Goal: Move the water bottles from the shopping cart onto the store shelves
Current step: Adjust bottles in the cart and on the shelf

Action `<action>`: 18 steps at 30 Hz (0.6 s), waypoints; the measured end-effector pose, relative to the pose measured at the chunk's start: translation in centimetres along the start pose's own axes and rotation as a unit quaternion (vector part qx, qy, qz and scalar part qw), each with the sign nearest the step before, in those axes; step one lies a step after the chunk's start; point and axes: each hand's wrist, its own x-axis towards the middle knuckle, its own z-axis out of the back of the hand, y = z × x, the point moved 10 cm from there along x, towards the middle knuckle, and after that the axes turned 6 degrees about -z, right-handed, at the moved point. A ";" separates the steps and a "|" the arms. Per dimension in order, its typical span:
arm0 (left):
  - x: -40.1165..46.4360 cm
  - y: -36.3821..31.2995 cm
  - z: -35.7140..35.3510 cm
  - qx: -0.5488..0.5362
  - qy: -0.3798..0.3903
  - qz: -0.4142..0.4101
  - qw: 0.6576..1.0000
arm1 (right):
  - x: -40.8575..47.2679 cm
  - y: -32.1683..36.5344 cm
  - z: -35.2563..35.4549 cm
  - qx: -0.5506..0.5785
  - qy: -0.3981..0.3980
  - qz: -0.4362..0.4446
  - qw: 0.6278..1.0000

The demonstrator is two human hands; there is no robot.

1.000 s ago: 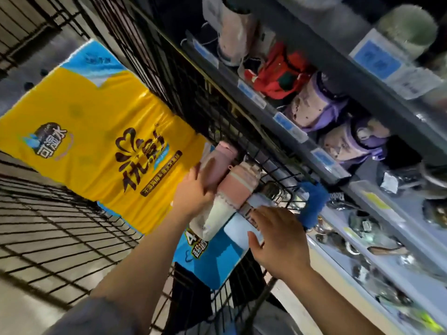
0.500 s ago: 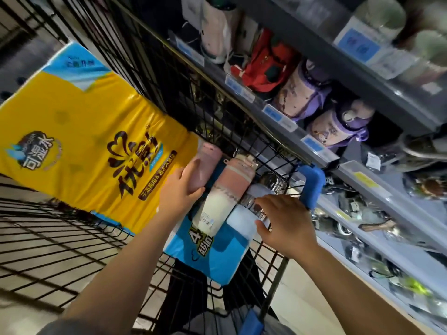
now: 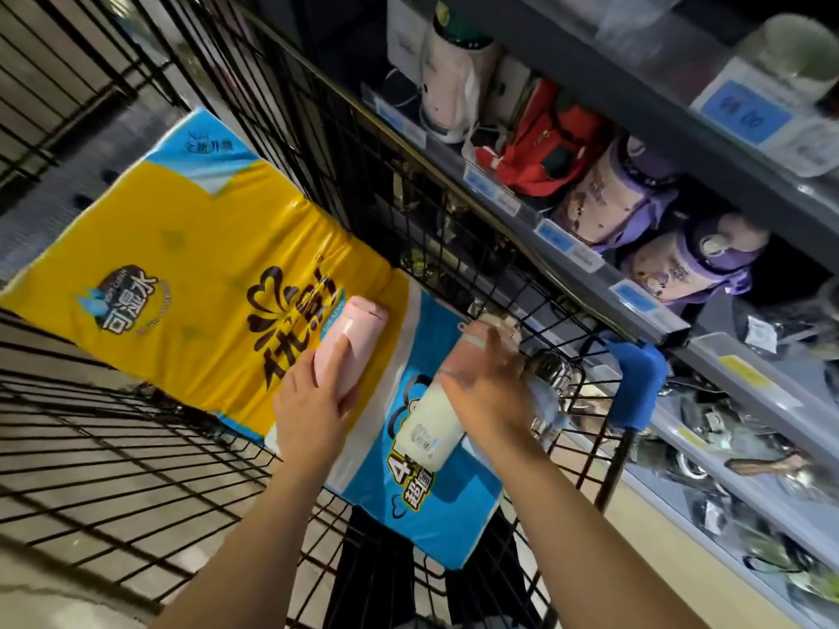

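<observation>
Left hand (image 3: 313,410) grips the pink bottle (image 3: 349,340), right hand (image 3: 488,392) grips the pink-and-white bottle (image 3: 438,415), both beside the cart's wire wall (image 3: 408,211) below the shelf edge (image 3: 590,274).

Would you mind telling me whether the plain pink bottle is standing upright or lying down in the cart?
Lying down. The pink bottle rests lengthwise on the yellow package, with the left hand gripping its lower end.
</observation>
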 end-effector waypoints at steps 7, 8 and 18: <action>-0.1 0.1 -0.4 0.004 -0.011 -0.020 1.000 | -0.6 2.7 -3.8 0.108 -0.007 -0.004 0.994; -0.1 0.0 -0.4 0.006 -0.010 -0.022 1.000 | -0.6 2.9 -3.9 0.125 -0.014 -0.005 0.992; -0.1 -0.2 -0.4 -0.001 -0.005 -0.019 1.000 | -3.8 5.3 -6.1 0.130 0.042 0.150 0.979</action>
